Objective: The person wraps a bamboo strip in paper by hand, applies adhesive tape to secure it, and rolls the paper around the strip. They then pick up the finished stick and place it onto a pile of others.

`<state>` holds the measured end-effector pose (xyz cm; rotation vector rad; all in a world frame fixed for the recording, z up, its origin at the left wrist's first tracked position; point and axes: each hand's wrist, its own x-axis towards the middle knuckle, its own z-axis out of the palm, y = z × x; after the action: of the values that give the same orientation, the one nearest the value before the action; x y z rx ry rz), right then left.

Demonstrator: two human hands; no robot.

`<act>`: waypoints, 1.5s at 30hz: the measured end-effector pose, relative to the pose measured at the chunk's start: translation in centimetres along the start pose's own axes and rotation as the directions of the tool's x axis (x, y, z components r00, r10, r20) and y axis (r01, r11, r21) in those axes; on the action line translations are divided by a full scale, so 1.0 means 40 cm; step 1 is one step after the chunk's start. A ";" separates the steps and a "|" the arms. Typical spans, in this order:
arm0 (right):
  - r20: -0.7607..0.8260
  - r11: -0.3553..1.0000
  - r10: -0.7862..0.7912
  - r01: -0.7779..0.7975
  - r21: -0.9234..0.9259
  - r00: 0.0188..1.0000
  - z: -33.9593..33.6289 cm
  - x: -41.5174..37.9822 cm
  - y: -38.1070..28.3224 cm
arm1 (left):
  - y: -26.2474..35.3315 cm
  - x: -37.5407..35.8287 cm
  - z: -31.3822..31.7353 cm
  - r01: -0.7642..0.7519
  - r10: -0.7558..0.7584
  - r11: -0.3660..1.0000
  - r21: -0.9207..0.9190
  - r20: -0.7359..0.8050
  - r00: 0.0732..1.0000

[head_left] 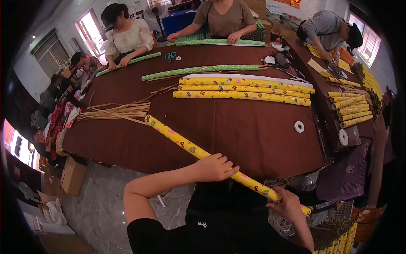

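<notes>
A long yellow patterned roll (182, 142) slants across the table's front edge, its far end on the brown cloth near a bundle of tan strips (122, 111). My left hand (215, 167) is wrapped over its middle, close to my body. Near the roll's lower right end, my right hand (289, 204) grips it with thumb and fingers around it. Several yellow rolls (241, 95) lie side by side further back, with a green roll (203, 72) behind them. A white tape ring (299, 126) rests on the cloth to the right.
Two people (127, 38) (226, 21) handle green rolls across the brown table (262, 139). Another person (325, 31) bends over the right-hand table, which holds stacked yellow rolls (355, 120) and another tape ring (343, 137). Teal scissors (170, 56) lie at the back. A purple bag (344, 175) hangs at right.
</notes>
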<state>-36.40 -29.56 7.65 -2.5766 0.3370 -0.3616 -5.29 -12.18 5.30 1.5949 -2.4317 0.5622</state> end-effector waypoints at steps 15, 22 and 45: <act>0.015 0.985 0.001 0.002 -0.171 1.000 0.019 -0.018 0.004 | 0.013 -0.006 -0.003 0.009 -0.010 1.000 -0.022 -0.045 0.999; 0.050 0.983 0.045 -0.035 -0.181 0.998 0.025 -0.026 0.000 | 0.015 -0.007 0.000 -0.010 0.009 1.000 -0.012 -0.042 0.999; 0.096 0.988 0.127 -0.117 -0.101 0.987 0.034 -0.055 0.050 | 0.023 0.010 0.038 -0.008 0.005 0.991 -0.133 -0.023 1.000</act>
<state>-38.34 -29.97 5.05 -2.6393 0.4832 -0.1725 -6.20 -12.79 3.86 1.5192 -2.4036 0.4069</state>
